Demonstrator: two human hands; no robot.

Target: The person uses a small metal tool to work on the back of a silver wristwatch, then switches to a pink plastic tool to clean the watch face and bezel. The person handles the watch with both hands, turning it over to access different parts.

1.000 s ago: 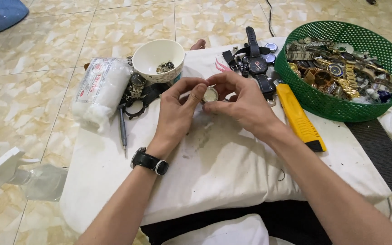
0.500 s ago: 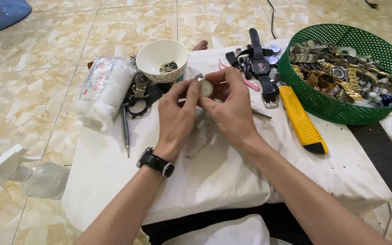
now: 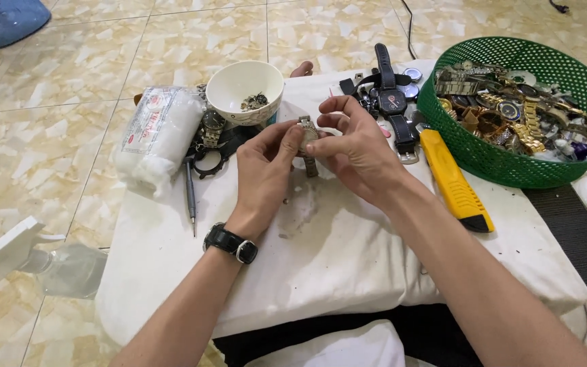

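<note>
Head view, two hands (image 3: pixel 310 160), one watch (image 3: pixel 307 138)

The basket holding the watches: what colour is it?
Green; the basket shows best in the head view.

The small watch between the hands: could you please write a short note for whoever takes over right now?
Left hand: fingertips pinch the small watch by its left edge.
Right hand: grips the same watch from the right, above the white cloth.
Nearby: white bowl with small parts, a thin tool and a wrapped white roll on the left; black strap watch, yellow utility knife and green basket of watches on the right.
Done or left: the watch is in hand, not set down; its inner state is hidden.
</note>
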